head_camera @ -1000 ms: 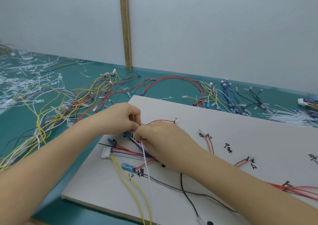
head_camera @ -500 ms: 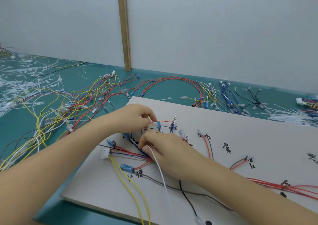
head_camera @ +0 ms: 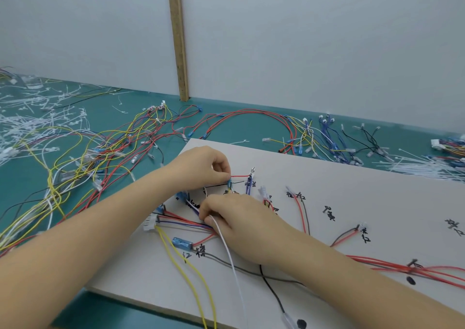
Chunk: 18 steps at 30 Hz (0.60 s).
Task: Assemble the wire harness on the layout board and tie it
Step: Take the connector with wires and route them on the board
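Pinched tight: left hand [head_camera: 203,167] holds the red wire [head_camera: 240,176], right hand [head_camera: 234,215] the white zip tie [head_camera: 227,250]. Both look light and floppy, so I'd grip close to the bundle.

A pale grey layout board [head_camera: 377,185] lies flat on a teal table, marked with black handwritten labels. On it, near its left edge, a wire harness [head_camera: 181,224] of red, blue and purple wires gathers at a white multi-pin connector [head_camera: 150,224]. Two yellow wires [head_camera: 191,276] trail from there off the board's near edge. A white cable tie [head_camera: 230,253] runs from the bundle toward that near edge. A thin red wire [head_camera: 240,176] ends at a metal terminal [head_camera: 253,170] nearer the far edge.
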Tool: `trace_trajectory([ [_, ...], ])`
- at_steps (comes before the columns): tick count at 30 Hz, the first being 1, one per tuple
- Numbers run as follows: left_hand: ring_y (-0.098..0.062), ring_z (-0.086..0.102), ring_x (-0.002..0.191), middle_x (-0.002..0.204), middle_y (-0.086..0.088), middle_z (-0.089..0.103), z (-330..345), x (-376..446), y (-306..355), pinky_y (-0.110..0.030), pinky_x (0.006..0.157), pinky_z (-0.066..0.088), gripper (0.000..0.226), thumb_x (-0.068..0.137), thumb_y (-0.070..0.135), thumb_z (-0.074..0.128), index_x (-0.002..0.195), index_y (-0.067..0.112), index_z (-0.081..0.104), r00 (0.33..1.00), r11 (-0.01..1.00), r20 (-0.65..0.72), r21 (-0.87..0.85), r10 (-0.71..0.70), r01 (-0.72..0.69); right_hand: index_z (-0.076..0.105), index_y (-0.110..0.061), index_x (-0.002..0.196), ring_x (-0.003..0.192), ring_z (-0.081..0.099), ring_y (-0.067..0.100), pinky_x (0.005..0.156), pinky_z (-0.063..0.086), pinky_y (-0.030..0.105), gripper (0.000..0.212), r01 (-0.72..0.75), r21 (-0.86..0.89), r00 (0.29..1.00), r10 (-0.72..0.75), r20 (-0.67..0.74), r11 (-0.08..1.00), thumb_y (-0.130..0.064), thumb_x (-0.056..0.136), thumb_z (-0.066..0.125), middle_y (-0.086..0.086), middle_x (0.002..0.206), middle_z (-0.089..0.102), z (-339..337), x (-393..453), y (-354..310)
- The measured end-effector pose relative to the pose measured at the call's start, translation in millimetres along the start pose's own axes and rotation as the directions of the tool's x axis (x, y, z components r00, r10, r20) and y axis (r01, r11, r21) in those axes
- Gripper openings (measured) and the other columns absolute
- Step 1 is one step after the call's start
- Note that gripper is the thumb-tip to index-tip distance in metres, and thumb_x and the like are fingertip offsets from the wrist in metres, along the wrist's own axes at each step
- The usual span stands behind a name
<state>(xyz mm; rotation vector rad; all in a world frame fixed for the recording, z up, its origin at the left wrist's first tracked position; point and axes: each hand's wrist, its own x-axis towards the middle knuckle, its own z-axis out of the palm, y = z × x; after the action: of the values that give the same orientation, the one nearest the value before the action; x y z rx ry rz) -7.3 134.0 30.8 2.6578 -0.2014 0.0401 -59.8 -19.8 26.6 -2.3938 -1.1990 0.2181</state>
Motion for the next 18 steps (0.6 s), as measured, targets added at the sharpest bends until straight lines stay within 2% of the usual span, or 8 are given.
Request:
trace_trajectory([
  [3,0.019,0.046,0.056,0.071,0.016,0.059,-1.8,-4.0,-1.5,-0.003,0.055,0.033,0.016,0.081,0.024,0.064,0.073,0.036,0.059,0.999,0.999,0.009,0.015,0.047,-0.047,0.056,-0.017,0.105,0.099,0.051,0.024,0.086,0.043,0.040,0.019,0.003,-0.003,1.000,-0.003,0.001,1.000,-0.017,0.095,0.040,0.007,0.106,0.061,-0.3,-0.6,-0.7],
  [5,0.020,0.045,0.056,0.070,0.016,0.058,-3.0,-5.8,-2.6,-0.001,0.058,0.033,0.018,0.081,0.022,0.065,0.074,0.038,0.059,0.998,0.998,0.019,-0.002,0.057,-0.057,0.056,-0.016,0.104,0.098,0.051,0.024,0.085,0.043,0.041,0.019,0.001,-0.004,1.000,-0.001,0.008,1.000,-0.016,0.095,0.039,0.006,0.105,0.061,-1.9,-1.2,-2.2],
  [9,0.015,0.046,0.052,0.066,0.014,0.054,-2.9,-7.5,-4.7,-0.004,0.053,0.033,0.011,0.084,0.018,0.064,0.081,0.028,0.066,0.997,0.998,0.041,-0.033,0.063,-0.062,0.051,-0.017,0.106,0.098,0.049,0.024,0.084,0.043,0.041,0.017,0.008,-0.034,1.000,-0.007,0.021,0.999,-0.022,0.097,0.037,0.006,0.105,0.059,-4.1,-4.6,-6.7],
  [12,0.007,0.046,0.055,0.078,0.001,0.062,-6.9,-11.9,-6.9,-0.005,0.055,0.034,0.016,0.088,0.013,0.058,0.093,0.022,0.070,0.992,0.996,0.103,-0.071,0.067,-0.060,0.050,-0.017,0.107,0.098,0.047,0.022,0.084,0.042,0.040,0.017,0.039,-0.058,0.999,-0.040,-0.007,0.998,-0.022,0.097,0.037,0.005,0.105,0.059,-9.6,-9.9,-9.1],
  [14,0.000,0.048,0.065,0.089,-0.006,0.067,-10.6,-14.9,-7.8,-0.006,0.059,0.035,0.023,0.091,0.012,0.054,0.100,0.026,0.069,0.986,0.996,0.153,-0.067,0.062,-0.052,0.054,-0.017,0.110,0.102,0.048,0.020,0.086,0.040,0.038,0.020,0.054,-0.082,0.997,-0.058,-0.055,0.995,-0.018,0.097,0.039,0.003,0.107,0.060,-16.2,-15.9,-7.0],
  [16,-0.012,0.055,0.082,0.097,-0.001,0.068,-13.2,-16.4,-7.6,-0.010,0.071,0.039,0.027,0.092,0.013,0.052,0.106,0.031,0.068,0.980,0.999,0.194,-0.040,0.042,-0.035,0.058,-0.020,0.111,0.109,0.049,0.017,0.089,0.039,0.034,0.022,0.062,-0.120,0.993,-0.073,-0.091,0.991,-0.017,0.097,0.041,-0.001,0.111,0.062,-21.4,-26.4,-1.6],
  [18,-0.015,0.056,0.094,0.103,0.005,0.065,-14.4,-17.9,-6.4,-0.017,0.083,0.041,0.031,0.092,0.012,0.051,0.110,0.032,0.065,0.976,1.000,0.218,-0.010,0.023,-0.021,0.061,-0.022,0.109,0.111,0.050,0.014,0.090,0.039,0.029,0.022,0.089,-0.170,0.991,-0.104,-0.084,0.981,-0.017,0.096,0.043,-0.004,0.110,0.063,-24.8,-40.1,4.2],
])
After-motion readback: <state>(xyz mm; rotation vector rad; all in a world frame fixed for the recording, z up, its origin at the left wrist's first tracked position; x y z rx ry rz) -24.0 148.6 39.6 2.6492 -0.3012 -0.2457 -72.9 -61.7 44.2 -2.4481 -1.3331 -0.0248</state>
